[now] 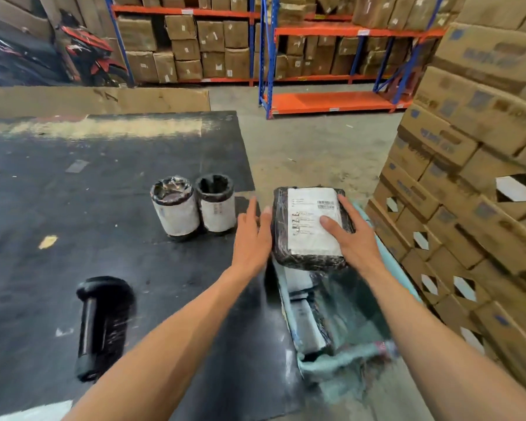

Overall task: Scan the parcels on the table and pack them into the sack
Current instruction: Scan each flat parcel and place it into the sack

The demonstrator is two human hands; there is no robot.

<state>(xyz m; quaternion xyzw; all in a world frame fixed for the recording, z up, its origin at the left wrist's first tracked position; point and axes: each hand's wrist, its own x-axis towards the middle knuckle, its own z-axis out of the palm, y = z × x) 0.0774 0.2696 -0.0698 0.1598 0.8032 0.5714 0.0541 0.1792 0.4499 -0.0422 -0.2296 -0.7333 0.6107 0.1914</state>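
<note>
Between the hands sits a flat black-wrapped parcel [310,227] with a white barcoded label. Right hand [351,235] grips its far side; left hand [252,235], fingers straight, touches its near edge, above the green sack [343,357].

A warehouse or parcel depot is shown. Beyond the held parcel [312,227], blue-and-orange steel racks [340,31] are stacked with brown cardboard boxes [211,36]. Just right of the grip, a tall pile of printed cartons [468,165] is seen on the bare concrete floor [316,147]. Left of the grip, a worn black table [73,208] is set, and below the grip an open sack [346,357] is filled with wrapped packages. Far left, parked motorbikes [85,53] are visible.
</note>
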